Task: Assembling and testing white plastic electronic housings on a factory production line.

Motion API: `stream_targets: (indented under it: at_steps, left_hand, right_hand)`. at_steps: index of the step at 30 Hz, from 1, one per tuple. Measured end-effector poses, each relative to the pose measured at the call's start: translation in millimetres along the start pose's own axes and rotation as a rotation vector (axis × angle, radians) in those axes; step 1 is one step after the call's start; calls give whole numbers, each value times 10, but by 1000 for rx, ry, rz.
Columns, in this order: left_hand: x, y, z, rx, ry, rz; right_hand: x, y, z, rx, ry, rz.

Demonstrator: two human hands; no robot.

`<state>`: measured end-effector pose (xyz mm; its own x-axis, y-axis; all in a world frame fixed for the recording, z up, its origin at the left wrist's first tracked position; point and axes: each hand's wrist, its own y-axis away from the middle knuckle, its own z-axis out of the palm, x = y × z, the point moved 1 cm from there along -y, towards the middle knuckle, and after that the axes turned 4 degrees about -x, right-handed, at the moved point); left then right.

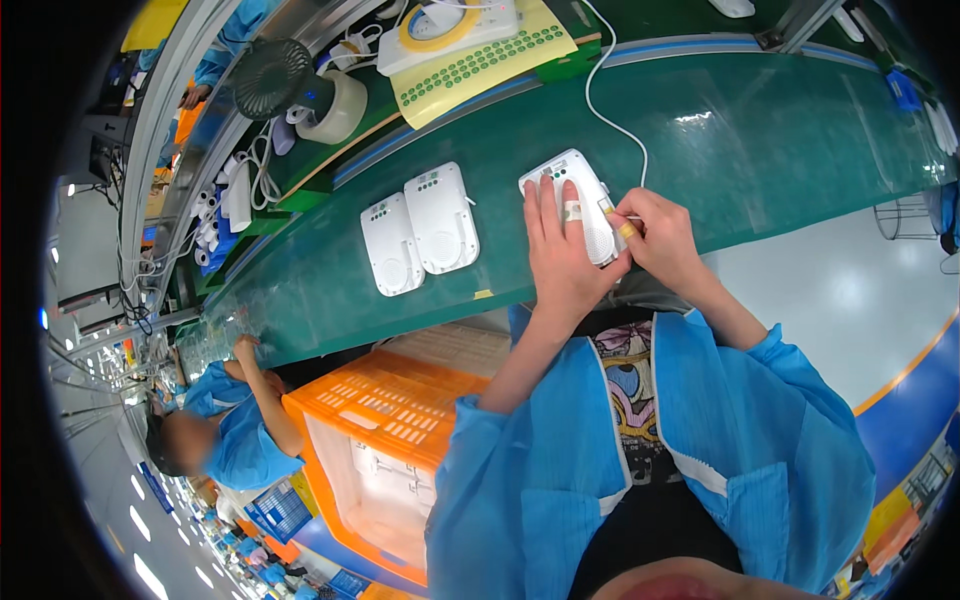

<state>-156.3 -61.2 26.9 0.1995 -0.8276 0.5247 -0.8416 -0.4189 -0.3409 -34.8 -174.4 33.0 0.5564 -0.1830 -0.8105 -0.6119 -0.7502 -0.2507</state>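
A white plastic device [597, 235] with rounded corners, a speaker-like grille and small green dots lies on the green bench below the head view's centre top. My left hand [562, 250] rests flat on it, fingers stretched along its face and thumb near its close edge. At the device's right side my right hand [660, 235] is closed in a pinch on the end of a thin white cable [625, 130]. Whether the plug sits in the device is hidden by the fingers. To the left, two similar white devices [443, 220] lie side by side, touching.
An orange crate [390, 400] stands below the bench edge, with white parts inside. A small fan [275, 80], tape roll [335, 110] and yellow dotted sheet [480, 70] sit on the far shelf. Another person [235, 420] in blue works at the left.
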Motion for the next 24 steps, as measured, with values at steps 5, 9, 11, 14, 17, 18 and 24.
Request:
stream_targets:
  at_steps: [5, 9, 11, 14, 17, 18, 24]
  left_hand:
    - [-27, -93, -182, 29, -46, 35]
    - [-345, -494, -527, -58, 58, 42]
    - [-572, -785, -710, 123, 93, 35]
    - [-905, -1240, -958, 308, 31, 90]
    - [-1063, -1554, -1018, 315, -137, 155]
    - [-1096, -1575, -1032, 259, -127, 126]
    - [-1165, -1627, -987, 222, -126, 53]
  right_hand:
    - [63, -12, 39, -1, -91, 15]
    - [143, -21, -30, -6, -153, 78]
    - [88, -44, -21, -36, -123, 53]
    - [68, -41, 21, -43, -94, 25]
    - [69, -21, 12, -38, -85, 23]
    - [55, -10, 16, -35, -85, 16]
    - [26, 9, 2, -22, -116, 30]
